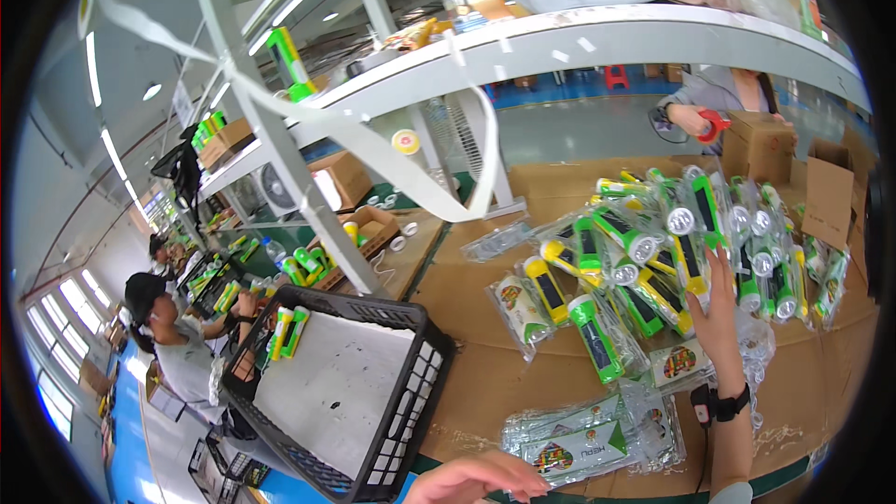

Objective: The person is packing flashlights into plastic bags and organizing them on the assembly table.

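A big heap of green and yellow flashlights (639, 247), many in clear plastic bags, lies on the cardboard-covered table. My right hand (717, 317) reaches over the heap's near side with fingers stretched out, at or just above a bagged flashlight (686, 266); contact is hard to tell. My left hand (478, 478) hovers at the lower edge, fingers extended and nothing visible in them. Just beyond it lies a stack of flat printed packages (583, 443) in clear film. A black strap with a small device (728, 403) circles my right wrist.
Left of the heap stands a black plastic crate (411, 411) with two flashlights (287, 331) inside. A metal shelf (607, 37) crosses above, with a white strap (373, 154) hanging. Across the table, a person holds a red tape dispenser (714, 123) beside a cardboard box (758, 147). Another person works at left.
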Demonstrator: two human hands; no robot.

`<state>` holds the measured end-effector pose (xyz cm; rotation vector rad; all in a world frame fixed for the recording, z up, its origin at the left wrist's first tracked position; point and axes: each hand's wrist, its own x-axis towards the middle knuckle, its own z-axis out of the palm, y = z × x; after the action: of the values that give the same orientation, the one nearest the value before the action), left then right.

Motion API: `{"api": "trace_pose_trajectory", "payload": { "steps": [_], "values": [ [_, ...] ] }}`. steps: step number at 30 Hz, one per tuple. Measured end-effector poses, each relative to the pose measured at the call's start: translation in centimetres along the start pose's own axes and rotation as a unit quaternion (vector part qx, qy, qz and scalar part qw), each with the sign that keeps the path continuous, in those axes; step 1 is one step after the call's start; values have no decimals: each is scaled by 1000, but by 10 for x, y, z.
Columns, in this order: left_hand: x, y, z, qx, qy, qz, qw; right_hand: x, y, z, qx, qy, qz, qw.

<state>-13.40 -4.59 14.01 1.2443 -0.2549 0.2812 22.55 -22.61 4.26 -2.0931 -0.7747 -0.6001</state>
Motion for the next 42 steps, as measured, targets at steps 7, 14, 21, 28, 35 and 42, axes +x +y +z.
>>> {"api": "trace_pose_trajectory", "payload": {
  "steps": [7,14,21,28,35,42],
  "values": [
    [-60,79,-92,474,129,-262,831,-9,1,6,29,-111,-17,993],
    [-120,166,-366,664,298,-463,506,-22,-55,1,87,-271,-80,955],
    [-147,104,-548,720,422,-461,302,-60,-67,-45,3,-347,-129,929],
    [-154,57,-624,701,446,-460,314,-69,-43,-101,-48,-286,19,957],
    [-138,63,-617,679,466,-430,370,17,-124,-73,-76,-181,-97,976],
    [-145,77,-571,635,469,-376,485,136,-210,-47,-36,143,-308,940]
  ]
}}
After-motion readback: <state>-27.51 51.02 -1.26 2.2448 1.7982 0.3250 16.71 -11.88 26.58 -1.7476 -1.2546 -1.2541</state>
